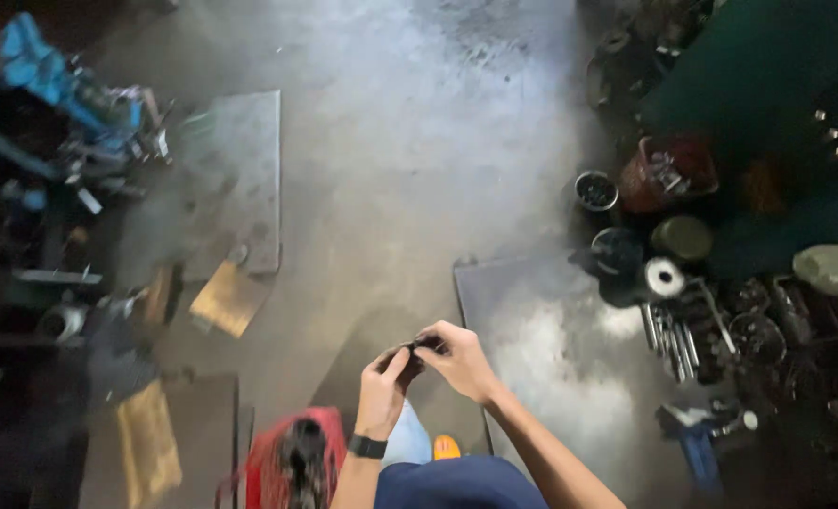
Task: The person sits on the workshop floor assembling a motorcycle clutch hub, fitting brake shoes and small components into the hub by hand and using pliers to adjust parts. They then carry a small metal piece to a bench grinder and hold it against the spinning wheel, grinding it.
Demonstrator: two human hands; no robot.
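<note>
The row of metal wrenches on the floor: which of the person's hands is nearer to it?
Right. The right hand lies on the side toward the row of wrenches; the left hand, with the black wristband, is farther off. Both pinch a small dark part.

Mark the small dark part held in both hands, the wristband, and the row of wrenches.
small dark part (417, 347): head view, middle, between the fingertips.
wristband (367, 447): head view, black band on the left wrist.
row of wrenches (671, 337): head view, middle of the shiny shafts.

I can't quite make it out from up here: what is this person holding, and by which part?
Both hands, left hand and right hand, pinch a small dark object between their fingers, one at each end. What it is cannot be told.
</note>
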